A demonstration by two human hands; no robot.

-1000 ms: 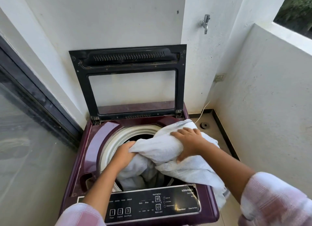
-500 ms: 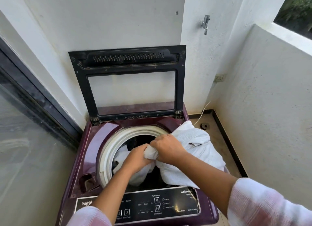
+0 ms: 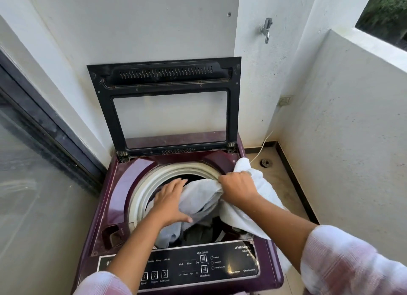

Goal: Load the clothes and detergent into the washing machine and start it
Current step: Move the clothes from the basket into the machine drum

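A maroon top-loading washing machine [image 3: 123, 184] stands in front of me with its black-framed lid [image 3: 167, 79] raised against the wall. A white towel [image 3: 251, 208] hangs over the right rim of the drum [image 3: 154, 178], part of it inside and part trailing down the machine's right side. My left hand [image 3: 170, 201] lies flat with spread fingers on the towel inside the drum opening. My right hand [image 3: 239, 188] is closed on a bunch of the towel at the drum's right rim. Darker clothes [image 3: 198, 231] lie lower in the drum.
The black control panel [image 3: 198, 266] with numbered buttons runs along the machine's front edge. A dispenser recess [image 3: 113, 235] sits at the front left. A glass sliding door [image 3: 33, 162] is close on the left, white walls behind and right, a tap [image 3: 266, 29] above, a floor drain [image 3: 265, 162].
My left hand let go of the bunched towel and now presses flat on it in the drum. My right hand shifted right to the rim, still gripping the towel.
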